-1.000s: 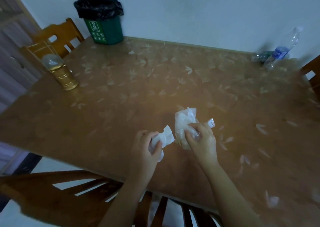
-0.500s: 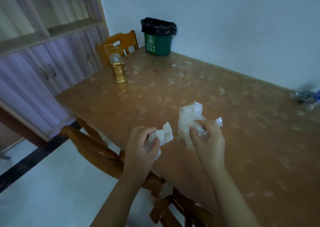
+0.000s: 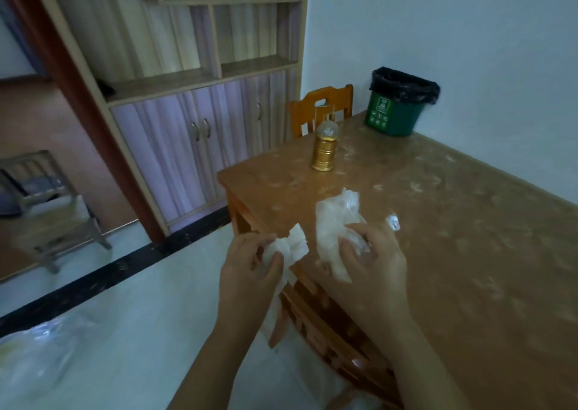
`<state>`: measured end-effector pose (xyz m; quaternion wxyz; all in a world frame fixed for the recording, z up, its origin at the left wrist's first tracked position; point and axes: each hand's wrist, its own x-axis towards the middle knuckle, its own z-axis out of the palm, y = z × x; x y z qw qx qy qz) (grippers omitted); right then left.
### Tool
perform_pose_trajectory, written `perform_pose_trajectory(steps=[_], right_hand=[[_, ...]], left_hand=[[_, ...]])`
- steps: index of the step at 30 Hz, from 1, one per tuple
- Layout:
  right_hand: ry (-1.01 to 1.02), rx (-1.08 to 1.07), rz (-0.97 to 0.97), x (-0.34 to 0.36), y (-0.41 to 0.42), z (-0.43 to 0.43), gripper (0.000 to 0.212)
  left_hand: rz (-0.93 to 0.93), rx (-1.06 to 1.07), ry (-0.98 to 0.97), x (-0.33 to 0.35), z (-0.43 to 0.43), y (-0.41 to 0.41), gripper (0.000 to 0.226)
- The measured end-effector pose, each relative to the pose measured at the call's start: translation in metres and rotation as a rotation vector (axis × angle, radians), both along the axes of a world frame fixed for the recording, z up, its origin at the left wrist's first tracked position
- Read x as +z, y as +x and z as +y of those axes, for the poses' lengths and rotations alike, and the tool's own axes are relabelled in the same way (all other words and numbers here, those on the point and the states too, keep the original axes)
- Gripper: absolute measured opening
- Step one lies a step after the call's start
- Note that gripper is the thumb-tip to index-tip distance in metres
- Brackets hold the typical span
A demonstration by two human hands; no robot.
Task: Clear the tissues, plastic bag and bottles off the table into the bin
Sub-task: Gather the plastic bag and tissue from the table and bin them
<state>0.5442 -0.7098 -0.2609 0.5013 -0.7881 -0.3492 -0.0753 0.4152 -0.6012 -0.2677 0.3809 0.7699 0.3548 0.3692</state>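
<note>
My left hand [image 3: 247,272] grips a crumpled white tissue [image 3: 292,245] just off the near left corner of the brown table [image 3: 469,221]. My right hand [image 3: 372,259] holds a scrunched clear plastic bag [image 3: 336,218] above the table's near edge. The green bin [image 3: 395,113] with a black liner stands on the far corner of the table against the wall, well beyond both hands. The bottles are out of view.
A gold lantern [image 3: 323,149] stands on the table between my hands and the bin. An orange wooden chair [image 3: 319,109] sits at the table's far end, another chair [image 3: 341,325] under the near edge. A shelved cabinet [image 3: 200,121] lines the left wall.
The view has swung left, so the bin now lies to the upper right and the bottles have left the frame. Both hands keep the same hold on tissue and bag.
</note>
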Motion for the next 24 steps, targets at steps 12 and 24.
perform_pose_trajectory(steps=[12,24], right_hand=[[0.012,0.153,0.082,0.002,-0.087,0.228,0.014],[0.107,0.213,0.098,-0.004,-0.035,0.381,0.010]], left_hand=[[-0.027,0.164,0.041,0.012,0.205,-0.110,0.025],[-0.067,0.156,0.054,-0.001,0.353,-0.052,0.031]])
